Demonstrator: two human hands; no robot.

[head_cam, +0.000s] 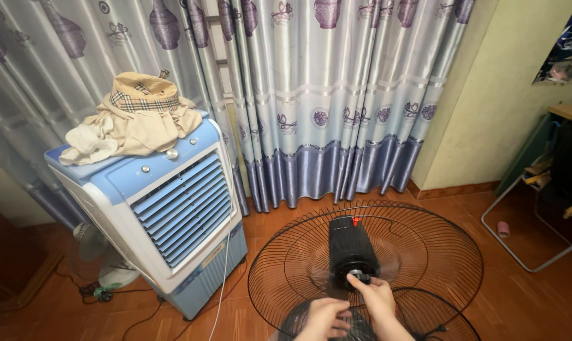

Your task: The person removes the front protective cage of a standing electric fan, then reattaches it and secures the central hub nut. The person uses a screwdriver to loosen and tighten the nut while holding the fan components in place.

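Biggest first: rear fan guard (425, 252), a black wire cage, round, standing roughly upright on the red tile floor (519, 303), open face toward the camera. A second wire guard (437, 316) overlaps it low, nr the bottom edge.

Motor housing (348, 246): black ribbed cylinder at the cage centre. Long axis runs front-to-back, tilted; far end w/ a red mark is up and away, shaft end points down toward the person.

Shaft hub (358, 275) sits at the near end of the motor, just above both hands.

Right hand (381, 302) is the nearer one: fingertips (355, 282) touching the hub, pinched together on it from below. Left hand (324, 316) is lower-left, fingers curled, apparently on the lower guard's rim; can't tell how firmly it grips.

Off left, well apart: blue-white air cooler (172, 215).
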